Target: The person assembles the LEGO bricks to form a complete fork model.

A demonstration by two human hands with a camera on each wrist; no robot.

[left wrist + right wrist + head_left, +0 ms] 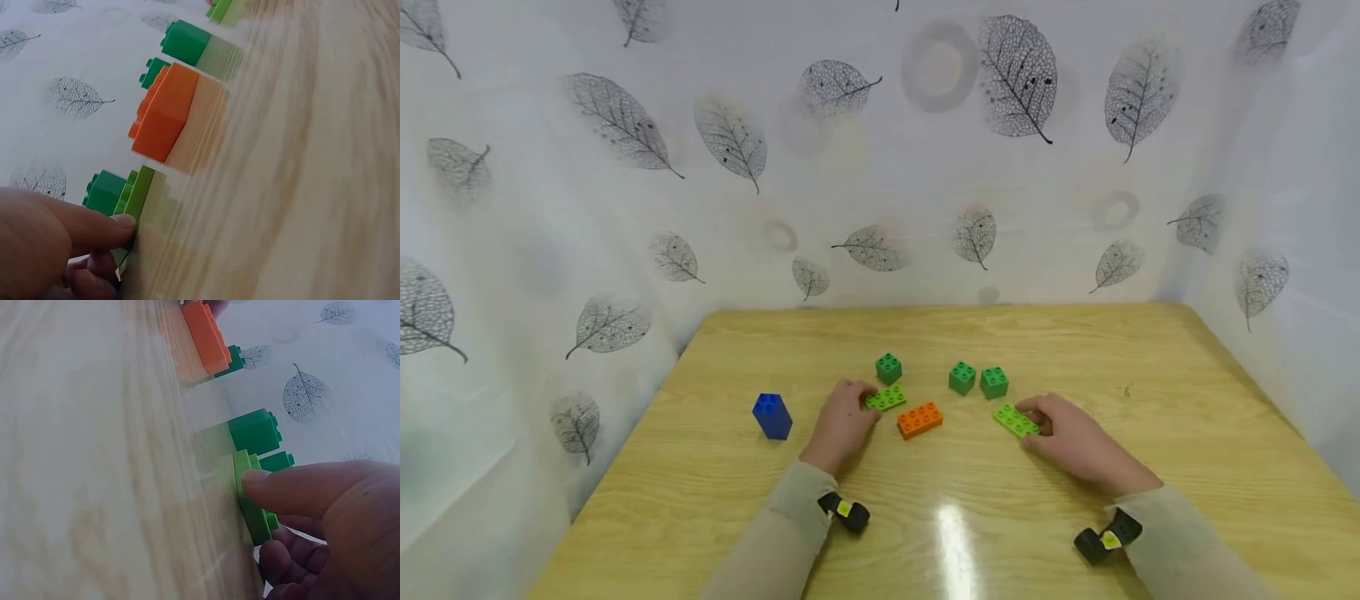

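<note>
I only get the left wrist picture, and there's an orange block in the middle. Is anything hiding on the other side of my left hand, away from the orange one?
Observer: Yes, a blue block stands to the left of the left hand.
Child: Ooh! At the very top of my picture I see a bit of lime brick. Who's got that one?
Observer: The right hand does, gripping it by its right end.
Child: And what colour are the sleeves? I can't see any!
Observer: The head view shows them: both sleeves are a pale beige.
</note>
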